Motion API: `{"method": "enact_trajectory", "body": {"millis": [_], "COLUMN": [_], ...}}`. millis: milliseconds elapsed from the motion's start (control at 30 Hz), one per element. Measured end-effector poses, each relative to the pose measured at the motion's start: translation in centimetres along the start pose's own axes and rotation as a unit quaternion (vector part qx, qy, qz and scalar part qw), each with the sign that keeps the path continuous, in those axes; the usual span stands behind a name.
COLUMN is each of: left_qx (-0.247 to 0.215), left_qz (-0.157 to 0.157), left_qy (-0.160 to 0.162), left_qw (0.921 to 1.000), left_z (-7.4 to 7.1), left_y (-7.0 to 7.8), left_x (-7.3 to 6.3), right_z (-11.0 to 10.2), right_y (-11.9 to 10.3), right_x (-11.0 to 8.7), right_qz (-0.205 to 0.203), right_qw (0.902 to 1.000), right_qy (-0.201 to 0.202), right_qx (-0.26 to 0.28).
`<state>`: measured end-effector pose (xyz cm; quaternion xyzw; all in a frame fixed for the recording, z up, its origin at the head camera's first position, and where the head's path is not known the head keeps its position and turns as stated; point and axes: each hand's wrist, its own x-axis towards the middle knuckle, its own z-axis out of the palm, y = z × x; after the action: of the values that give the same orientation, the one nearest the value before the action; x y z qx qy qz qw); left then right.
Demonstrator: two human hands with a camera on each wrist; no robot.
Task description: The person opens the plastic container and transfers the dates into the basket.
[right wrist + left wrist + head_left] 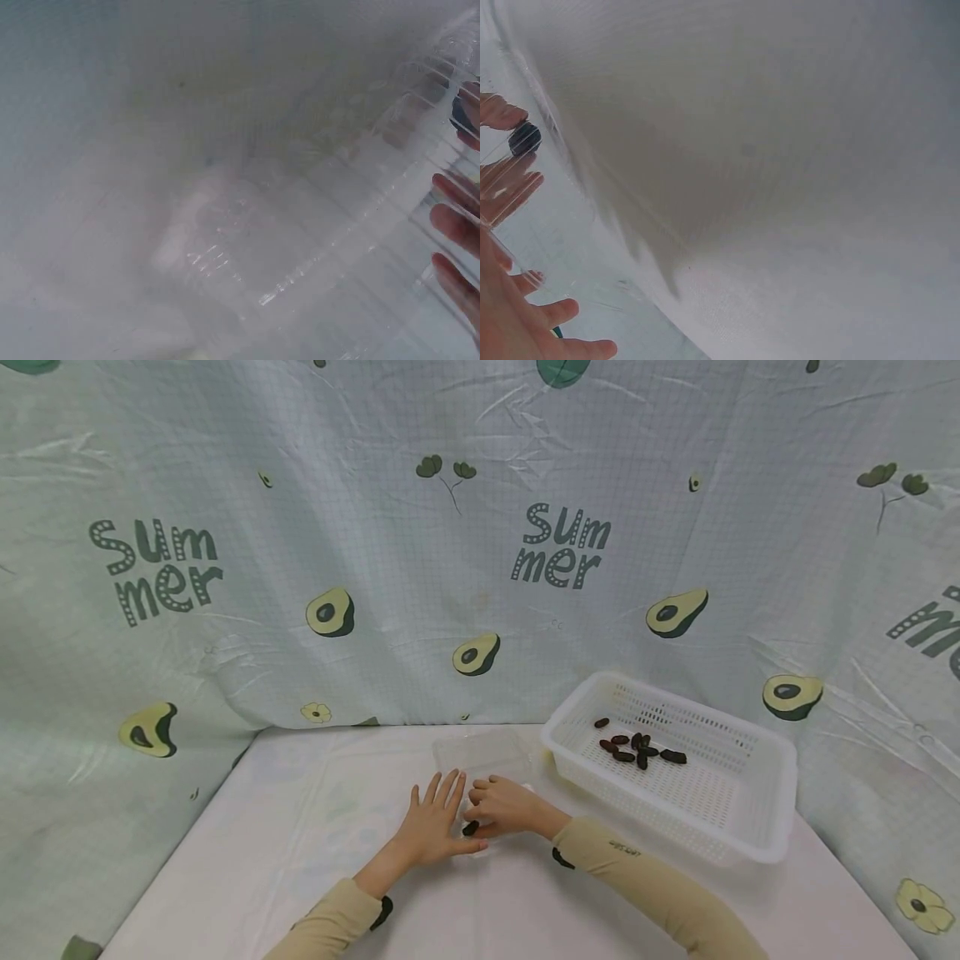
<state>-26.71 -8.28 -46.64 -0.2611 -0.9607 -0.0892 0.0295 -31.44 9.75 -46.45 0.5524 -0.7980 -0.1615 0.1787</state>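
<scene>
My right hand (510, 806) pinches a dark, date-like piece (471, 828) between thumb and fingers. Ribbed clear plastic, part of a see-through container (322, 247), lies in front of those fingers in the right wrist view. Fingers spread, my left hand (431, 827) rests at the container's left side, its thumb reaching toward the date-like piece. In the left wrist view, the same dark piece (525, 139) shows through the clear wall at the left edge. Most of the container is hidden by the hands in the head view.
A white perforated basket (783, 777) stands at the right with several dark brown date-like pieces (624, 757) inside. Behind the hands, a flat clear plastic part (480, 747) lies on the white table (300, 827). A printed curtain (420, 552) hangs along the back.
</scene>
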Motion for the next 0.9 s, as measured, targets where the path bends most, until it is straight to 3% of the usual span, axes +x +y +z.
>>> {"method": "enact_trajectory", "body": {"millis": [300, 467, 900], "left_qx": [0.008, 0.007, -0.003], "left_qz": [0.004, -0.001, -0.005], "left_qy": [0.005, 0.004, -0.001], "left_qw": [0.9999, 1.0, 1.0], "left_z": [0.1, 0.0, 0.1], "left_y": [0.1, 0.0, 0.2], "left_x": [0.1, 0.1, 0.1], "right_z": [-1.3, -2.5, -5.8], "right_y": [0.9, 1.7, 3.6], "right_x": [-2.0, -3.3, -7.2], "right_qz": [0.011, 0.02, 0.026], "right_qw": [0.9995, 0.9979, 0.9939], "right_qy": [-0.006, 0.012, 0.079], "right_qx": [-0.031, -0.061, -0.072]}}
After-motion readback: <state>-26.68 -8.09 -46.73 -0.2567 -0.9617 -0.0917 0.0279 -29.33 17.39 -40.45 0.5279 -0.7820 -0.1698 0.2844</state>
